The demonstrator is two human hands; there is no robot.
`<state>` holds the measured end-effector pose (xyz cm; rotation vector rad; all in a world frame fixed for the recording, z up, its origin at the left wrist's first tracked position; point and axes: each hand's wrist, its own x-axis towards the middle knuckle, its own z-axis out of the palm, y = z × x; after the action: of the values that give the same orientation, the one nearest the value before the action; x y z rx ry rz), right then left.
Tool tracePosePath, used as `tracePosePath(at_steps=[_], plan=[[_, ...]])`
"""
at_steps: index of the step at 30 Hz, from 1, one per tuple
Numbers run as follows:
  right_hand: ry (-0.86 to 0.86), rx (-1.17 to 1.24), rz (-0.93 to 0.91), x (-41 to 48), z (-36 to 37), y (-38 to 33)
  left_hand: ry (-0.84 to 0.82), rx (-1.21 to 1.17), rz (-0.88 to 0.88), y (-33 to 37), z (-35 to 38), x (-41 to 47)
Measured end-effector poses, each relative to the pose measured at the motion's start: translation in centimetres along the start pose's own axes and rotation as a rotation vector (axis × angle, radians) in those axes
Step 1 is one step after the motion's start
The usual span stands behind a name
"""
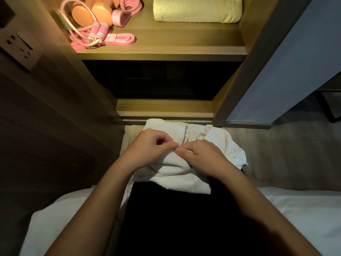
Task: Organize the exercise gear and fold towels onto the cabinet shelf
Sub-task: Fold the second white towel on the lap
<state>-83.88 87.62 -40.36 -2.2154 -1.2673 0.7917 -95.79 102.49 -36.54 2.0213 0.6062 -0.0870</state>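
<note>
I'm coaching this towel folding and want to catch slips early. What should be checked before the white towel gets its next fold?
1. Left hand pinches the white towel at its edge: ok.
2. Right hand pinches the same edge, close beside the left: ok.
3. Towel lies flat and squared: not ok; a loose part bunches out to the right.
4. Corners matched under the hands: cannot tell, they are hidden.
5. Shelf has bare room in front of the yellow-green towel: ok.
6. Jump rope sits on the shelf's left side, apart from that towel: ok.
</note>
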Motion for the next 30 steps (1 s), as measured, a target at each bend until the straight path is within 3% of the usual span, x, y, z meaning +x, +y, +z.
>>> tracePosePath(at_steps=[7, 13, 20, 24, 27, 30], plan=[[0.018, 0.043, -0.006, -0.3, -0.1, -0.1, -0.039, 0.038, -0.002, -0.3, 0.5, 0.0], [0.097, 0.205, 0.015, -3.0, -0.7, 1.3, 0.093, 0.166, -0.037, -1.1, 4.1, 0.7], [0.241, 0.296, -0.027, -5.2, -1.4, 2.5, 0.181, 0.134, 0.091, -1.6, 5.8, 0.5], [0.29, 0.365, -0.083, -5.6, -1.9, 2.0, 0.06, 0.035, 0.21, -1.0, 4.6, 0.3], [0.343, 0.381, -0.144, -5.9, -2.4, 1.6, -0.043, 0.1, 0.274, -0.5, 4.2, 0.4], [0.363, 0.37, -0.143, -6.1, -2.7, 1.4, -0.041, 0.149, 0.296, 0.0, 4.7, 0.6]])
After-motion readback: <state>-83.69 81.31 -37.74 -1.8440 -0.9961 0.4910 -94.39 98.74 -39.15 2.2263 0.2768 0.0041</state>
